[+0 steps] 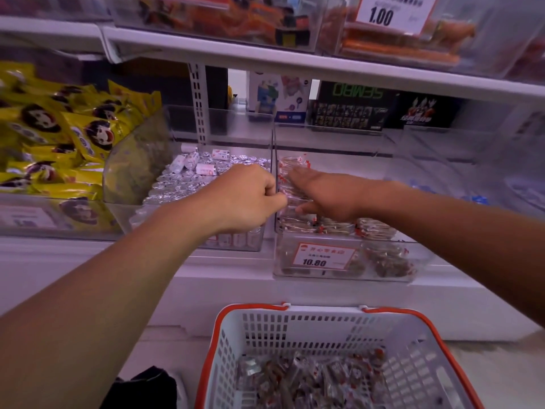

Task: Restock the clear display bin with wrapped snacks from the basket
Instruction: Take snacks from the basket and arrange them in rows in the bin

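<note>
A clear display bin (348,276) with an orange 10.80 price tag (324,256) sits on the middle shelf and holds wrapped snacks (374,227) with red-and-clear wrappers. My right hand (321,194) reaches into it, fingers stretched flat over a row of snacks along the bin's left wall. My left hand (250,199) is curled at that same wall and pinches a wrapped snack at its fingertips. Below, a white basket (309,323) with orange rim holds several more wrapped snacks (312,376).
Left of the bin stands another clear bin (182,184) full of silver-foil candies. Yellow snack bags (59,134) fill the far-left bin. Toy boxes (348,107) stand behind. An upper shelf (295,59) carries bins with a 1.00 tag. A dark object (144,388) lies on the floor.
</note>
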Demonstrator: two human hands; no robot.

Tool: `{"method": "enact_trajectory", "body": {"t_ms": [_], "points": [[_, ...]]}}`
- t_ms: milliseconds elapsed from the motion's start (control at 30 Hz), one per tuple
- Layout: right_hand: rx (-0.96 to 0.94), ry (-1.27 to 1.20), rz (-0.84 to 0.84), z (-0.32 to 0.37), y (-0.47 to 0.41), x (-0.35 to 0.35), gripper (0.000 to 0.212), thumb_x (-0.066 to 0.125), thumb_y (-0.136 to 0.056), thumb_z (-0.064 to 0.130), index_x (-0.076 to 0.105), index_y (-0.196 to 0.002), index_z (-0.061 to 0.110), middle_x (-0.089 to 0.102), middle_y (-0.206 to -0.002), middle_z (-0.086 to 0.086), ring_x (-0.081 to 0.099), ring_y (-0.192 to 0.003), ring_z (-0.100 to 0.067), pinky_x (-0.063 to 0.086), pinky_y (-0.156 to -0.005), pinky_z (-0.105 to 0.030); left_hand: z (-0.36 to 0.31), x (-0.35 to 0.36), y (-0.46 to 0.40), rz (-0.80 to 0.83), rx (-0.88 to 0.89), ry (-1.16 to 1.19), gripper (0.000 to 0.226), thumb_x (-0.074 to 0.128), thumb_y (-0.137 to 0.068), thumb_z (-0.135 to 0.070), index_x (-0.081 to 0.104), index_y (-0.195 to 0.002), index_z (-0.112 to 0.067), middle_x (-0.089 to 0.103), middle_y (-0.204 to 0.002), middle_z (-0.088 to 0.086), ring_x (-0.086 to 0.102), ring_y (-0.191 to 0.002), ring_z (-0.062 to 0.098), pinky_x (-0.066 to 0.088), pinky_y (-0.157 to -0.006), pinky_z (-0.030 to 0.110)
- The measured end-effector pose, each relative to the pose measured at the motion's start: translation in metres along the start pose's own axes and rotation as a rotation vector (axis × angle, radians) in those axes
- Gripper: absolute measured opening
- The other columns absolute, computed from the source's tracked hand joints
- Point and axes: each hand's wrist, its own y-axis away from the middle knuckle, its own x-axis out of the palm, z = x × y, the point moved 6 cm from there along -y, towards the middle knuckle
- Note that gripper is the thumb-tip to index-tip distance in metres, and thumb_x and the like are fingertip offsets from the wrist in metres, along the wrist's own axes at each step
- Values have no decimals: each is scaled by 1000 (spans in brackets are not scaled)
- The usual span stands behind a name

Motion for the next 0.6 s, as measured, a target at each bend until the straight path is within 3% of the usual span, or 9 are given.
{"method": "enact_trajectory", "body": {"t_ms": [100,200,267,333,433,500,600], "points": [[-7,44,35,6,-4,0,65,49,-100,37,22,-149,3,32,-153,-19,43,-133,-30,37,-108,-34,2,1,-1,4,-1,10,33,58,-95,-29,64,-72,-6,70,-72,8,67,-67,23,52,-60,30],[7,107,95,7,-6,9,73,42,-103,35,1,-155,4,6,-163,-16,19,-149,-27,21,-120,-35,3,2,-1,9,-4,20,33,58,-95,-29,64,-71,-8,70,-72,9,67,-67,23,51,-58,30],[29,92,157,6,-6,16,75,39,-104,33,-12,-154,9,-11,-163,-12,1,-151,-23,9,-121,-33,3,3,-2,7,-11,26,33,59,-95,-30,63,-71,-8,70,-72,10,67,-68,25,53,-60,33],[38,42,202,4,-7,17,76,36,-105,39,-15,-154,12,-16,-162,-9,-5,-151,-22,5,-121,-33,3,3,-2,4,-17,36,33,59,-95,-31,62,-70,-9,70,-72,10,68,-69,26,54,-60,34],[39,-105,211,4,-4,9,75,37,-104,42,-9,-156,14,-7,-164,-8,-1,-151,-20,7,-123,-32,2,2,0,10,-36,24,35,59,-95,-32,62,-69,-9,69,-71,10,68,-69,28,55,-61,36],[68,-251,171,4,4,-2,76,42,-102,42,-2,-157,14,3,-165,-7,10,-150,-20,13,-120,-31,-1,-3,2,-71,-29,-35,36,61,-93,-36,64,-68,-10,67,-67,7,66,-66,24,56,-64,37],[108,-239,-79,4,25,-30,62,43,-103,37,19,-155,14,23,-161,-9,29,-144,-24,24,-116,-32,-12,-25,15,-294,83,-71,38,66,-85,-36,57,-55,-16,60,-53,-2,57,-52,12,49,-58,28]]}}
